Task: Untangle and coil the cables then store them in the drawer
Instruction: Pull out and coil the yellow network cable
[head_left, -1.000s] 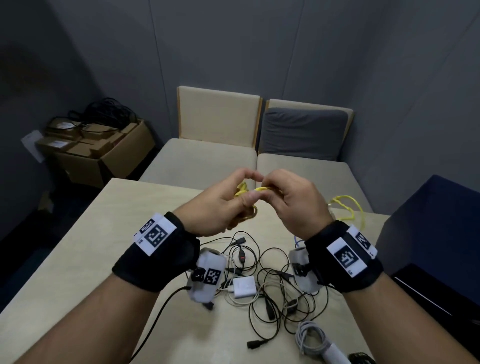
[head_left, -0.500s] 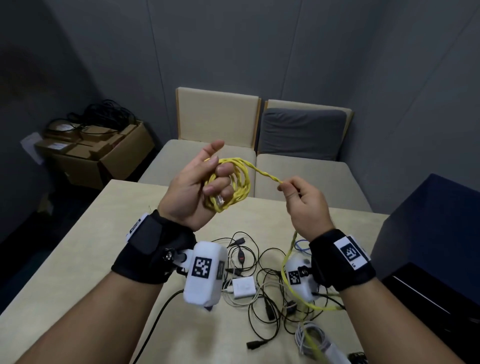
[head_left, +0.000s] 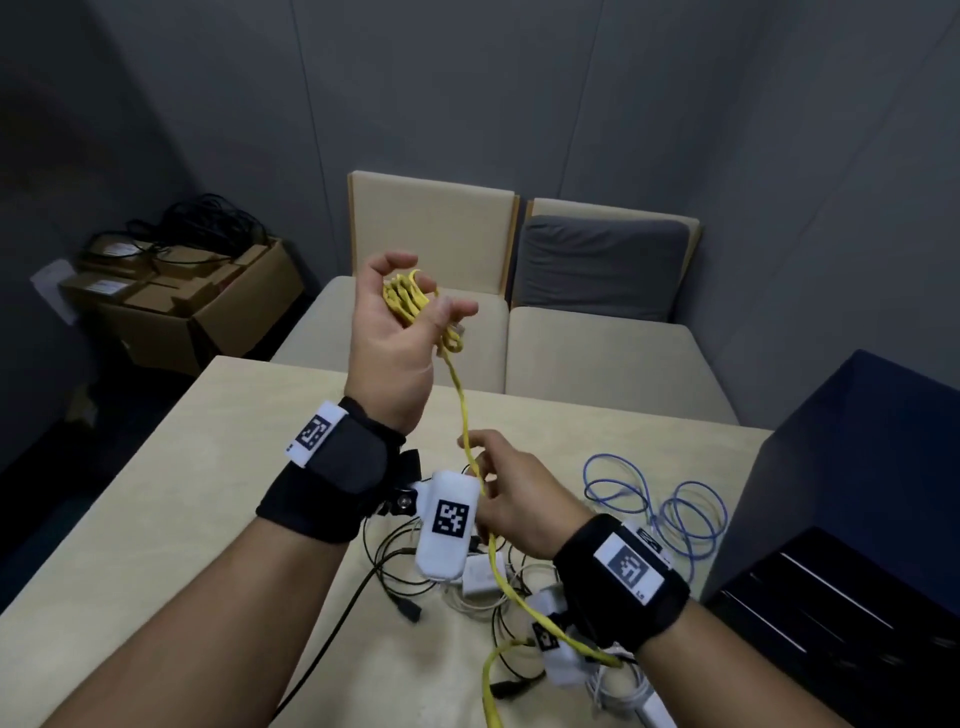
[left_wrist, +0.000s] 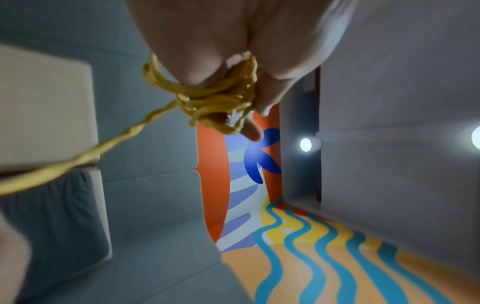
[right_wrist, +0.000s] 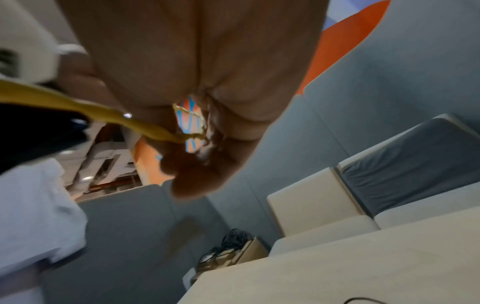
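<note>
A yellow cable (head_left: 462, 410) is partly wound in loops round my raised left hand (head_left: 402, 317), which holds the coil (left_wrist: 215, 98) between thumb and fingers above the table's far edge. The free strand drops down to my right hand (head_left: 498, 483), which pinches it low over the table, then trails past my right wrist off the near edge. In the right wrist view the yellow strand (right_wrist: 109, 115) runs through the curled fingers. A heap of tangled black and white cables (head_left: 415, 577) lies on the beige table (head_left: 182, 519) under my wrists.
A loose blue cable (head_left: 654, 499) lies on the table at the right. A dark cabinet with drawers (head_left: 852, 519) stands at the right edge. A white adapter (head_left: 480, 569) sits in the heap. Two seats and cardboard boxes (head_left: 187, 301) stand beyond the table.
My left hand rose and turned with the yellow coil. My right hand dropped down toward the table, sliding along the strand, which now hangs nearly vertical between the hands.
</note>
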